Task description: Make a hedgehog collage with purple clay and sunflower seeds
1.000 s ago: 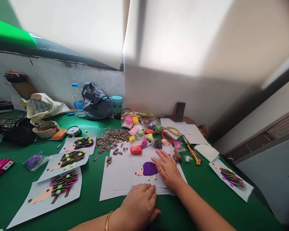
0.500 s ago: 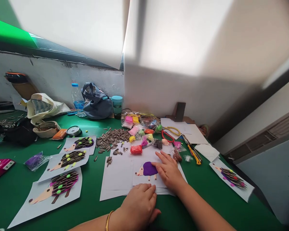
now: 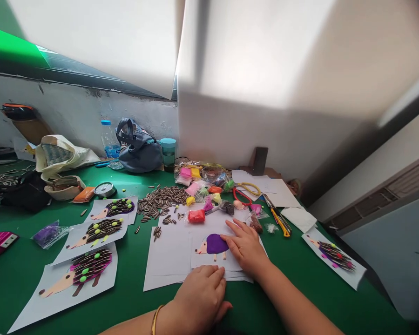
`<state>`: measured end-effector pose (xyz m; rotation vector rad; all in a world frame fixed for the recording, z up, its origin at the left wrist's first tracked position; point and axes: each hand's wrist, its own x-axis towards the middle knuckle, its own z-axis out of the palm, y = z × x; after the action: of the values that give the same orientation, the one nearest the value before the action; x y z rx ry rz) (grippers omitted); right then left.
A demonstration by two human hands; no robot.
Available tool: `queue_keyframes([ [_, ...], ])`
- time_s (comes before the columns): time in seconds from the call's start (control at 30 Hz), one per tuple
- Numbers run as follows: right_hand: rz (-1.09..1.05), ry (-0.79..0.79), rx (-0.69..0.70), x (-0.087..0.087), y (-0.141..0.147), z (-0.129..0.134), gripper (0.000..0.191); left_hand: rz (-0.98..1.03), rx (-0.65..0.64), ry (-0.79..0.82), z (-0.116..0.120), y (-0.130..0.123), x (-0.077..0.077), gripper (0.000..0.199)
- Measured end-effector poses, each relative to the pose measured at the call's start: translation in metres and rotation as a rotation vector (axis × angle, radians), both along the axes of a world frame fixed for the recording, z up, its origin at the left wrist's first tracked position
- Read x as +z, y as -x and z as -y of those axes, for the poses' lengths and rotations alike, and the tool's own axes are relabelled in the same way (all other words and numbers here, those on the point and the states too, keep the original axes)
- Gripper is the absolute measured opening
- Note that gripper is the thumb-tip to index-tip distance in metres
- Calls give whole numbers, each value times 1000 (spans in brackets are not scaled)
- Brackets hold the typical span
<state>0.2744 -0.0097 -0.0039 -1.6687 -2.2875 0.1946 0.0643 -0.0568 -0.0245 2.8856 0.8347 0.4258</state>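
Observation:
A small white sheet (image 3: 204, 264) bears a hedgehog with a purple clay body (image 3: 215, 244), a peach face and small legs. My right hand (image 3: 246, 246) rests on the sheet's right side, fingers spread, one fingertip touching the purple body's edge. My left hand (image 3: 204, 291), with a gold bangle at the wrist, lies at the sheet's lower edge, its fingers flat and its thumb apart. Neither hand holds anything. Larger white paper (image 3: 165, 253) lies underneath. Beyond it are a red clay packet (image 3: 196, 216) and a pile of striped seeds (image 3: 164, 197).
Three seed-covered hedgehog pictures (image 3: 91, 267) overlap at the left, another (image 3: 331, 256) lies right. Red scissors (image 3: 242, 197), a yellow cutter (image 3: 281, 223) and colored clay bags (image 3: 192, 174) lie beyond my hands. A blue bag (image 3: 139, 151) and cup (image 3: 168, 153) stand behind.
The view has shifted slightly, so things on the table appear a little further left. Both hands keep nearly the same pose on the paper.

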Motion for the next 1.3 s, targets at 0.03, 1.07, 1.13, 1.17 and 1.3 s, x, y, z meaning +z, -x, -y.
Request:
queue_keyframes([
  [0.03,-5,-1,-11,0,0,0,37,5,-1,-4,0,0,0,43],
  [1.07,178,-105,232,-3,-25,22,39,19,2,15,0,0,6,41],
  [1.13,186,-131,231,-1,-25,23,38,13,8,21,0,0,6,41],
  [1.17,187,-148,237,0,-24,23,38,11,9,24,-1,0,6,41],
  [1.3,193,-175,283,3,-22,24,36,4,8,25,-1,0,6,41],
])
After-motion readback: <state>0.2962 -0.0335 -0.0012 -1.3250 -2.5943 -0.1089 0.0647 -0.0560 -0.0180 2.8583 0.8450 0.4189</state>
